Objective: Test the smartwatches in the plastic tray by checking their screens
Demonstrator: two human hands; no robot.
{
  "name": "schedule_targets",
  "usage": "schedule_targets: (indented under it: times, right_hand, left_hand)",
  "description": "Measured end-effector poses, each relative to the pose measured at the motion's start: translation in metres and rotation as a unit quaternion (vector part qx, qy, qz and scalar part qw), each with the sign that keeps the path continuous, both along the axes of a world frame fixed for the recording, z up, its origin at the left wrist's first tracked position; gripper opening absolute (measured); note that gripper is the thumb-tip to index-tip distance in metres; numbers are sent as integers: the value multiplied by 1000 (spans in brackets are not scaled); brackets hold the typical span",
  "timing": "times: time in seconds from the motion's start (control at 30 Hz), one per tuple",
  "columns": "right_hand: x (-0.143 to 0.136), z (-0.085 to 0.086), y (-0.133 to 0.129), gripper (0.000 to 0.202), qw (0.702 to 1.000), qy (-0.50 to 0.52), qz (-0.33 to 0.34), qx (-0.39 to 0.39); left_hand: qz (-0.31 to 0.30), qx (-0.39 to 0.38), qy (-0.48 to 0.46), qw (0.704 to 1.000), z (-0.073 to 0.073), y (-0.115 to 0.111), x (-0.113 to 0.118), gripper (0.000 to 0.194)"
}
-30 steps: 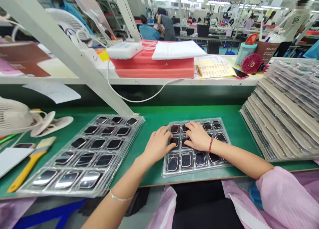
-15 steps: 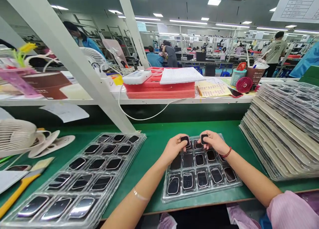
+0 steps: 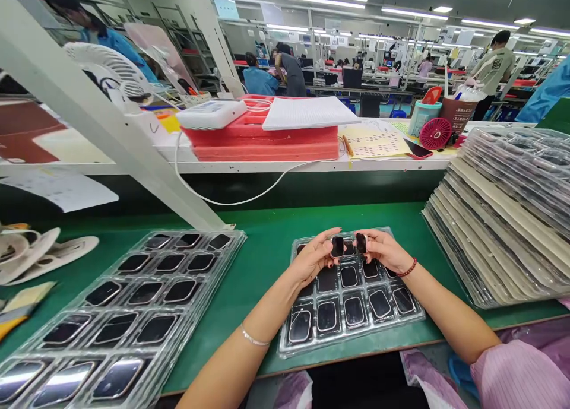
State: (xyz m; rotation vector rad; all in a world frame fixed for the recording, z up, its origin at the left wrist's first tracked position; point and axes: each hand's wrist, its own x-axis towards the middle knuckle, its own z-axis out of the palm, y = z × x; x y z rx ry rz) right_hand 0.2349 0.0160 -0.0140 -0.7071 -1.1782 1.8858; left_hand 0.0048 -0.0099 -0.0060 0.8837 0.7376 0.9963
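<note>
In the head view, my left hand grips a black, square-faced smartwatch screen by its edges. A second smartwatch screen is pinched in the fingers of my right hand, with a small gap between the two. Both pieces are raised over the far half of a clear plastic tray. Framed black screens lie in its compartments, several in the near row. My hands hide part of the far rows.
Another clear tray of black screens lies at left on the green table. A tall stack of trays stands at right. Behind is a white shelf with red foam blocks. A slanted white post rises at left.
Both hands have turned the held screens more upright and brought them closer together, off the tray. The camera view has shifted, so the surroundings sit further left and slightly higher.
</note>
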Motion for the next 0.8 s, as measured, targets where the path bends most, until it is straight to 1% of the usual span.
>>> schedule_targets:
  times: [0.13, 0.27, 0.37, 0.47, 0.53, 0.63, 0.8]
  right_hand:
    - [-2, -4, -1, 47, 999, -43, 14, 23]
    - [-4, -8, 0, 44, 997, -70, -19, 39]
    - [-5, -10, 1, 42, 992, -96, -36, 67]
    - [-6, -10, 0, 45, 985, -128, -29, 109]
    - [-5, -8, -1, 43, 981, -145, -22, 130]
    - [-5, -4, -3, 35, 978, -148, -18, 143]
    - [-5, -2, -5, 24, 978, -150, -30, 143]
  left_hand:
    - [28, 10, 44, 999, -3, 0, 3, 56]
    - [66, 40, 95, 992, -6, 1, 7, 49]
    - [69, 84, 146, 983, -7, 0, 9, 50]
    - [69, 108, 189, 974, -6, -2, 11, 50]
    - [71, 114, 204, 970, -5, -3, 11, 46]
    - [70, 126, 217, 965, -2, -5, 11, 38]
    - [72, 123, 233, 962, -1, -6, 12, 34]
